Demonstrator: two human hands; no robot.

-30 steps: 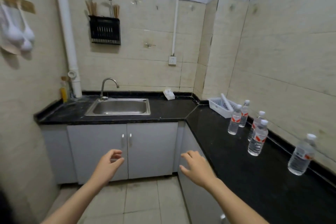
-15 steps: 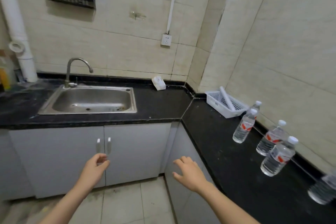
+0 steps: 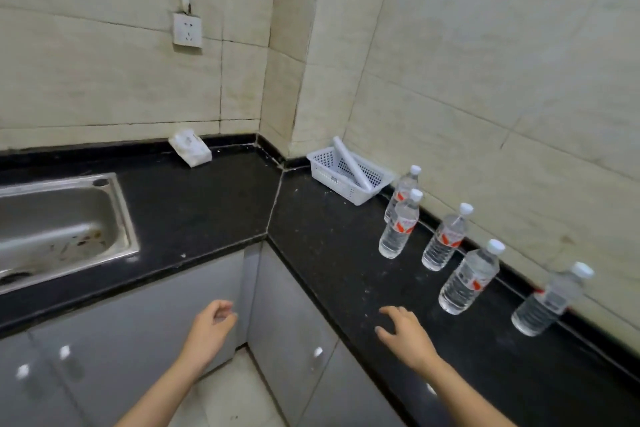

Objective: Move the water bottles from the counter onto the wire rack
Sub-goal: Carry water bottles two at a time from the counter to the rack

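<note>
Our left hand (image 3: 211, 322) and right hand (image 3: 403, 333) hovered loosely open and empty, likely readying for the bottles (image 3: 467, 282) lining the tabletop (image 3: 329, 253).

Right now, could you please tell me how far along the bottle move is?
Nothing looks done: five water bottles stand on the counter; no wire rack is in view. In hand: nothing, the left hand and right hand are both empty. Left: all five bottles.
</note>
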